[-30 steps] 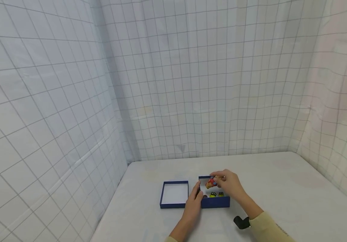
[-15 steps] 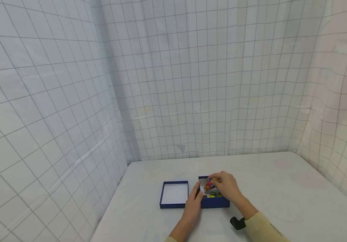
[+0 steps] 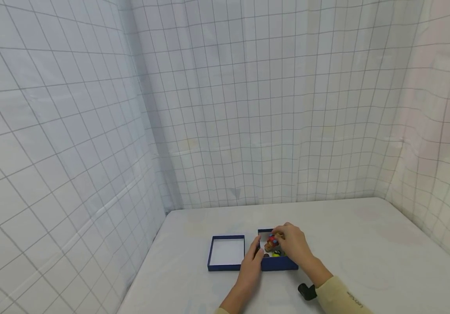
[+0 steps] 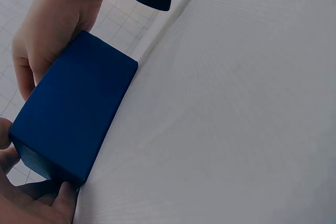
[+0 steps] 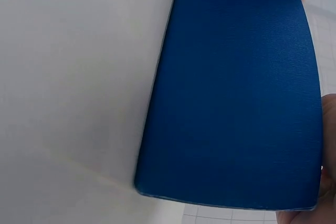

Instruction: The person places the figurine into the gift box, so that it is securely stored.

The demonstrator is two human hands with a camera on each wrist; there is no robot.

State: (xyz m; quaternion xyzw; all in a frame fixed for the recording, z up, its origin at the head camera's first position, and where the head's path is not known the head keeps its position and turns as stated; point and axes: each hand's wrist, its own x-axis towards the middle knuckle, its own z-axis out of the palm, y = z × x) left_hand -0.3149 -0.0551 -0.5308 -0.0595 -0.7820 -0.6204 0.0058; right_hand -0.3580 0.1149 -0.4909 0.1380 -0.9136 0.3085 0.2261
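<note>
A blue box with a pale inside stands before me, its blue outer wall large in the left wrist view. My left hand grips its left wall, thumb at the near corner. My right hand reaches in over the right side. Its fingers pinch a small brown toy figure with red and blue parts, tilted and low inside the box. A yellow-green piece and a dark one lie by the front wall. Both wrist views leave the toy hidden behind the box wall.
A shallow blue-rimmed tray or lid with a white inside lies left of the box. A black device sits at the right wrist. White sheets with a grid rise behind the white table.
My right hand has shifted slightly left and down with the toy figure, now lower in the box. It covers more of the yellow-green pieces. The left hand has stayed on the box.
</note>
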